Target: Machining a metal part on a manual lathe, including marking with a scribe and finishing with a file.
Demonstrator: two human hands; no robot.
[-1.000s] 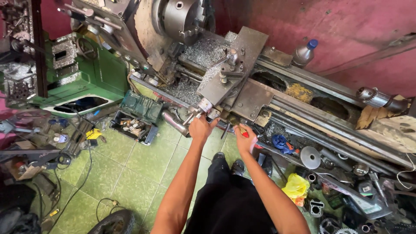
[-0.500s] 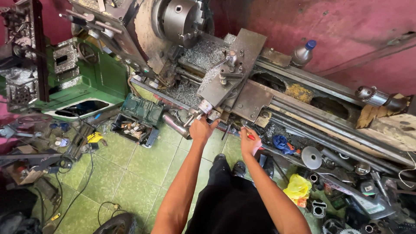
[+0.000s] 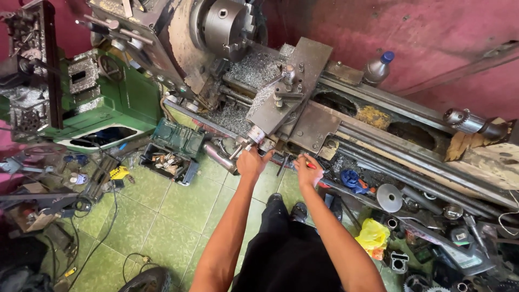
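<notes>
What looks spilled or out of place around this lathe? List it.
Metal shavings lie heaped over the lathe bed beneath the chuck. An open green toolbox sits on the floor tiles, with tools and cables strewn beside it at left.

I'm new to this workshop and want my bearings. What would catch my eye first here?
The big grey lathe running across the top, its round chuck at the upper middle and metal shavings heaped beside it. At its front edge the left hand grips a crank handle, the right hand alongside. A green machine stands at left.
</notes>
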